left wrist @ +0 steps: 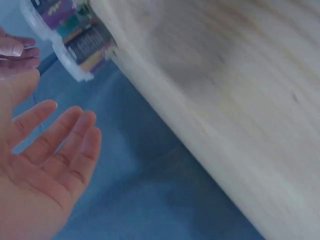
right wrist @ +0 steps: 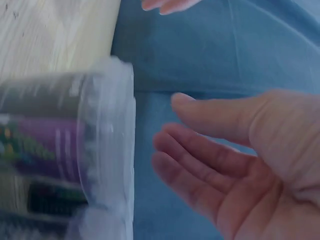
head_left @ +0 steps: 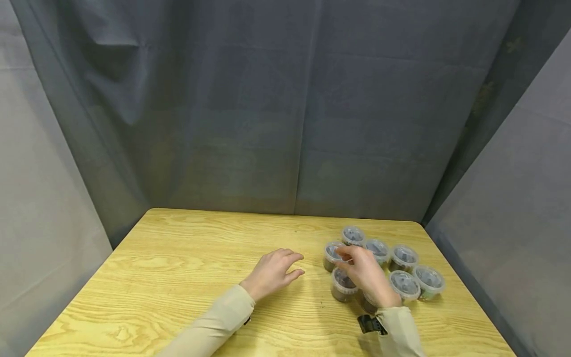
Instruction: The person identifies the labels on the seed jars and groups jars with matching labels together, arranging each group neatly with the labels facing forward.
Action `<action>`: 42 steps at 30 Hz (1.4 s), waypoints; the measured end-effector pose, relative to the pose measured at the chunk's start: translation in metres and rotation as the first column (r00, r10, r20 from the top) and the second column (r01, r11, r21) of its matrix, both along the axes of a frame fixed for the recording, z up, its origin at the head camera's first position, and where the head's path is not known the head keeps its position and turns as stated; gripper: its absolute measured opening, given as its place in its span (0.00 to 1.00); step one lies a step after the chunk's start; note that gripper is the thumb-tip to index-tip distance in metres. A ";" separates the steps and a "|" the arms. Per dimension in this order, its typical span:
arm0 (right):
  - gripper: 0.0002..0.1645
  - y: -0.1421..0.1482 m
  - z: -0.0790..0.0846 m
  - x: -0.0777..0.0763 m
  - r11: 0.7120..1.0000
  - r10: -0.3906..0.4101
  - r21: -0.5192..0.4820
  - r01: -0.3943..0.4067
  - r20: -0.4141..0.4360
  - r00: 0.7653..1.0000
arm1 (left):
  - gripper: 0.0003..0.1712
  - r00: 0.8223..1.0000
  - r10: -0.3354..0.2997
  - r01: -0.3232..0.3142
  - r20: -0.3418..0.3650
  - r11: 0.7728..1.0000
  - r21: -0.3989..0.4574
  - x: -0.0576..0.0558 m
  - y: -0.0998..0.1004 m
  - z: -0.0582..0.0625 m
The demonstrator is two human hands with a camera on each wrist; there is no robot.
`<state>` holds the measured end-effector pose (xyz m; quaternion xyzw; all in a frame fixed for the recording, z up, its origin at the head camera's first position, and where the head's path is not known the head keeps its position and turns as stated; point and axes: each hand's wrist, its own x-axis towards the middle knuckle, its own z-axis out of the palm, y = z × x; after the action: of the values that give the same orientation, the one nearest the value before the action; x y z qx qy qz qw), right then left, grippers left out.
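Note:
Several small clear plastic tubs (head_left: 405, 283) with lids stand grouped at the right of the wooden table, dark contents showing in some. My right hand (head_left: 366, 275) hovers over the group, thumb and fingers bent a little and apart, hiding part of it. The right wrist view shows this hand (right wrist: 225, 165) holding nothing beside a labelled tub (right wrist: 45, 135) with a purple band. To the left of the tubs my left hand (head_left: 274, 271) is above the table with its fingers extended. In the left wrist view its palm (left wrist: 45, 175) is bare, and labelled tubs (left wrist: 90, 45) stand beyond.
The light wooden table (head_left: 178, 277) stretches left of the tubs. A dark grey curtain (head_left: 232, 109) hangs behind it, and pale cloth panels (head_left: 522, 198) close off both sides. A black band (head_left: 371, 325) sits on my right wrist.

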<state>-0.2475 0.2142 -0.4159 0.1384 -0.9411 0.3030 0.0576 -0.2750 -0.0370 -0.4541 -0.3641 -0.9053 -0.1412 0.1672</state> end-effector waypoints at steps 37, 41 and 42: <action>0.41 0.044 -0.010 0.005 0.963 0.029 0.263 -0.065 0.138 0.990 | 0.15 0.919 -0.216 0.160 0.330 0.969 0.187 0.002 0.078 -0.010; 0.40 0.043 -0.013 0.003 0.962 0.027 0.267 -0.059 0.120 0.992 | 0.13 0.920 -0.210 0.151 0.332 0.969 0.194 0.002 0.080 -0.010; 0.40 0.043 -0.013 0.002 0.962 0.022 0.268 -0.054 0.119 0.993 | 0.12 0.919 -0.208 0.148 0.334 0.969 0.197 0.002 0.080 -0.010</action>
<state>-0.2452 0.2568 -0.4286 0.1454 -0.9726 0.1798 -0.0222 -0.2729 0.0427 -0.4641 -0.3986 -0.8684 -0.2943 0.0190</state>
